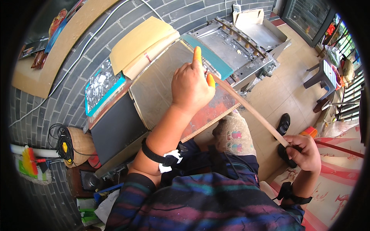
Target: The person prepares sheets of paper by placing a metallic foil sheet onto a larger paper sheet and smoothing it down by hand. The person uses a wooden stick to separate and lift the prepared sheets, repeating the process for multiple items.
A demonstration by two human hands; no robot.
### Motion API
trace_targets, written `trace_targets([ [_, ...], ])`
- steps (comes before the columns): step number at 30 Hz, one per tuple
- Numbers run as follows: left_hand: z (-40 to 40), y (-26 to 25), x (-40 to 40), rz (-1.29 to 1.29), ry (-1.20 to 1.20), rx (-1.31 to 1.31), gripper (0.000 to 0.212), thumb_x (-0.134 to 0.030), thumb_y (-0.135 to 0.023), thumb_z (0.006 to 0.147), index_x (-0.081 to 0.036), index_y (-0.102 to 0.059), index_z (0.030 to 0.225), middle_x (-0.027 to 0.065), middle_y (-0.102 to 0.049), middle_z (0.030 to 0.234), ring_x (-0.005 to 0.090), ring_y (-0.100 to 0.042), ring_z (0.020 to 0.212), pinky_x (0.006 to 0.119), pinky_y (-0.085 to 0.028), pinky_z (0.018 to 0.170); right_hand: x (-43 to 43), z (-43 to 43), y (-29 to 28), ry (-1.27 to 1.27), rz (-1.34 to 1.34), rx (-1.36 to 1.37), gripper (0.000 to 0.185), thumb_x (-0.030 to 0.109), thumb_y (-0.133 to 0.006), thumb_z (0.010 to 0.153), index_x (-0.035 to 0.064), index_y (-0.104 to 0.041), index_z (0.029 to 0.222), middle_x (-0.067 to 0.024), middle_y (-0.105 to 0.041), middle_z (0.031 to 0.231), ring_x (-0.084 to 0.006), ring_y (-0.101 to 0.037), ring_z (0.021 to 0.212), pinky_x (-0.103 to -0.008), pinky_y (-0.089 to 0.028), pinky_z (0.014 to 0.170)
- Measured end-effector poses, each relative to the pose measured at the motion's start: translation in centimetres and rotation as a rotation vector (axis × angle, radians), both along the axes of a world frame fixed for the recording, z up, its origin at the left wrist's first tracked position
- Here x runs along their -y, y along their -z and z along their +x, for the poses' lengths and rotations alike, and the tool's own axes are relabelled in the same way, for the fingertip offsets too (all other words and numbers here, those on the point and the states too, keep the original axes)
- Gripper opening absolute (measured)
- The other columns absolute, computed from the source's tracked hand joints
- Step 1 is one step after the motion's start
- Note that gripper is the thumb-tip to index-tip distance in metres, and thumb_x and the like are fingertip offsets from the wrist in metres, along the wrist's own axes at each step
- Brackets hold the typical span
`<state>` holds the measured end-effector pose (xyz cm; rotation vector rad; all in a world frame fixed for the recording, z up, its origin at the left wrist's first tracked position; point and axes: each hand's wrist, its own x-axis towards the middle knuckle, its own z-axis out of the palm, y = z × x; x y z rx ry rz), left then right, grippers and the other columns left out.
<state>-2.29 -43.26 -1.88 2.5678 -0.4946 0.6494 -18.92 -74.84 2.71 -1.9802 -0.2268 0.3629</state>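
Note:
My left hand (193, 83) is over the work board, with orange finger cots on two fingertips and one finger pointing away from me. Its other fingers grip the far end of a long, thin brownish strip (251, 108); the exact hold is partly hidden behind the hand. At the right, the fingers and thumb of my right hand (303, 153) pinch the strip's near end. Between the hands the strip runs straight and slanting. Under my left hand lies a board covered with a greyish sheet (162, 83), beside a worn red surface (219, 104).
A stack of tan sheets (144, 43) and a blue tray of foil-like scraps (104, 89) stand at the back left. Behind the board are a teal ribbed strip (208, 55) and a metal frame (245, 46). A plastic stool (325, 76) is at the right.

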Motion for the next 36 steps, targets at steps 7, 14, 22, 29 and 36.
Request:
trace_targets([
  [7, -0.1, 0.3, 0.4, -0.042, -0.012, 0.011, 0.071, -0.012, -0.065, 0.075, 0.012, -0.035, 0.135, 0.0160, -0.064, 0.081, 0.0312, -0.061, 0.076, 0.043, -0.048, 0.075, 0.1, -0.1, -0.1, 0.002, 0.004, -0.011, 0.024, -0.007, -0.053, 0.077, -0.0088, -0.062, 0.100, -0.0057, -0.055, 0.062, -0.0122, -0.054, 0.052, -0.0255, -0.043, 0.051],
  [14, 0.1, 0.6, 0.4, 0.009, -0.111, 0.095, 0.072, -0.009, -0.071, 0.073, 0.006, -0.037, 0.135, 0.0063, -0.066, 0.079, 0.0271, -0.065, 0.074, 0.038, -0.051, 0.070, 0.2, -0.2, 0.0, 0.018, 0.014, -0.036, 0.026, -0.007, -0.053, 0.075, -0.0069, -0.063, 0.099, -0.0076, -0.054, 0.062, -0.0144, -0.054, 0.053, -0.0270, -0.043, 0.052],
  [22, 0.0, 0.7, -0.5, -0.170, -0.128, 0.023, 0.071, -0.009, -0.068, 0.075, 0.008, -0.036, 0.135, 0.0069, -0.066, 0.077, 0.0264, -0.064, 0.071, 0.038, -0.051, 0.067, 0.3, -0.3, 0.2, 0.040, -0.025, -0.037, 0.028, -0.007, -0.054, 0.072, -0.0052, -0.064, 0.098, -0.0082, -0.052, 0.062, -0.0159, -0.049, 0.052, -0.0276, -0.041, 0.052],
  [29, -0.2, 0.4, -1.8, -0.327, -0.143, 0.018, 0.072, -0.001, -0.067, 0.078, 0.002, -0.031, 0.140, 0.0095, -0.068, 0.080, 0.0217, -0.066, 0.076, 0.034, -0.050, 0.072, 0.5, -0.4, 0.0, 0.043, 0.002, -0.040, 0.028, -0.006, -0.055, 0.072, -0.0055, -0.064, 0.099, -0.0088, -0.052, 0.063, -0.0157, -0.050, 0.054, -0.0276, -0.041, 0.053],
  [36, -0.3, 0.8, -1.6, -0.345, -0.106, 0.007, 0.073, 0.002, -0.068, 0.077, 0.000, -0.032, 0.140, 0.0098, -0.067, 0.081, 0.0195, -0.066, 0.076, 0.032, -0.051, 0.073, -0.9, 0.6, -0.2, -0.014, -0.048, -0.017, 0.028, -0.005, -0.056, 0.073, -0.0049, -0.064, 0.100, -0.0113, -0.057, 0.067, -0.0190, -0.054, 0.057, -0.0284, -0.044, 0.056],
])
